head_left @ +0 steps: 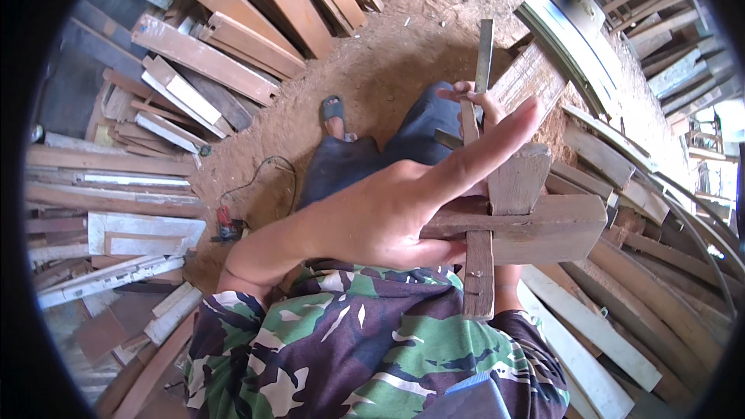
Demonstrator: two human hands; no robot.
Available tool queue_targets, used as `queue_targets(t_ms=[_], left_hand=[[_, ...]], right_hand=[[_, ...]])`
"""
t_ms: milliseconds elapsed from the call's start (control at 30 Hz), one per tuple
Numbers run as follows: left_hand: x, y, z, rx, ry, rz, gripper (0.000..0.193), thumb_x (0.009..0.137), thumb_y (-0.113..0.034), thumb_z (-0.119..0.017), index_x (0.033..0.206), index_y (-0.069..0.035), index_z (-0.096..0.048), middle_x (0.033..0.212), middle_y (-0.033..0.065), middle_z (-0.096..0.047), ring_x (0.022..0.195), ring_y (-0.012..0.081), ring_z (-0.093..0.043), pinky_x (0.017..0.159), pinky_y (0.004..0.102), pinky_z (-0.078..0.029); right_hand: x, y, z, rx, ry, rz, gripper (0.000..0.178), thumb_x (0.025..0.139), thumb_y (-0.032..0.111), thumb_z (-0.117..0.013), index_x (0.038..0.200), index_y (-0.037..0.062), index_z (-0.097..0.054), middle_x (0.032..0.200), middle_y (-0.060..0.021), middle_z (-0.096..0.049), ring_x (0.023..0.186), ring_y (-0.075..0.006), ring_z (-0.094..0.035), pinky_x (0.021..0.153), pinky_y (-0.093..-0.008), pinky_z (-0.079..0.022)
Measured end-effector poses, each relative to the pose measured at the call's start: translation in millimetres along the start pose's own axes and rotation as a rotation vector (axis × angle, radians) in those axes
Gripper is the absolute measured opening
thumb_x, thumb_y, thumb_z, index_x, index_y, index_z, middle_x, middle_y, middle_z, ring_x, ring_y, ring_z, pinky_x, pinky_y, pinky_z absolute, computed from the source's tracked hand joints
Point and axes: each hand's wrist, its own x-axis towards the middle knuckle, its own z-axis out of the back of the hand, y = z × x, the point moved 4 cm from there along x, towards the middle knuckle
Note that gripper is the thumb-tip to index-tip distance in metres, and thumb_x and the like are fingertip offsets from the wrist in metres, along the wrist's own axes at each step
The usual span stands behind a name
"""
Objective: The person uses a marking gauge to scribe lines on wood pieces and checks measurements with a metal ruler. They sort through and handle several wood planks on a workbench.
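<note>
My left hand reaches across from the left, its index finger stretched out and the other fingers closed round a wooden tool of crossed pieces. This tool has a thick block, a short upright piece through it and a narrow bar crossing near my fingers. Beyond the stretched finger, my right hand shows only in part. Its fingers are bent around a thin metal ruler-like strip standing next to a narrow wooden strip. The wooden tool hides most of the right forearm.
Stacks of reddish boards and pale planks fill the left side. More planks lie on the right. A red power tool with a cord rests on the dirt floor. A pale board stands beyond my right hand.
</note>
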Motion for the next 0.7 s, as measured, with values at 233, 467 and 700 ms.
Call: queue_targets(t_ms=[233, 467, 700], left_hand=[[7, 4, 25, 0.040, 0.051, -0.064, 0.131, 0.081, 0.008, -0.080, 0.172, -0.025, 0.008, 0.177, 0.0161, -0.018, 0.097, 0.0267, -0.075, 0.084, 0.0378, -0.062], [11, 3, 33, 0.041, 0.030, -0.081, 0.126, 0.084, 0.001, -0.082, 0.172, -0.020, 0.006, 0.153, 0.0235, -0.056, 0.119, 0.0347, -0.071, 0.111, 0.0435, -0.054], [4, 6, 30, -0.016, 0.055, -0.045, 0.122, 0.088, -0.002, -0.081, 0.172, -0.020, 0.005, 0.138, 0.0257, -0.068, 0.118, 0.0364, -0.072, 0.109, 0.0437, -0.054]], right_hand=[[7, 4, 2, 0.089, 0.018, -0.077, 0.033, 0.104, 0.029, -0.057, 0.129, 0.0092, -0.062, 0.112, -0.0075, -0.067, 0.099, -0.0168, -0.062, 0.091, -0.0346, -0.053], [9, -6, 1, 0.155, 0.052, -0.027, 0.032, 0.104, 0.028, -0.057, 0.129, 0.0087, -0.062, 0.107, -0.0062, -0.065, 0.092, -0.0154, -0.058, 0.085, -0.0334, -0.052], [8, -16, -4, 0.199, 0.073, -0.015, 0.031, 0.104, 0.027, -0.058, 0.128, 0.0082, -0.063, 0.102, -0.0049, -0.062, 0.084, -0.0139, -0.055, 0.080, -0.0322, -0.051]])
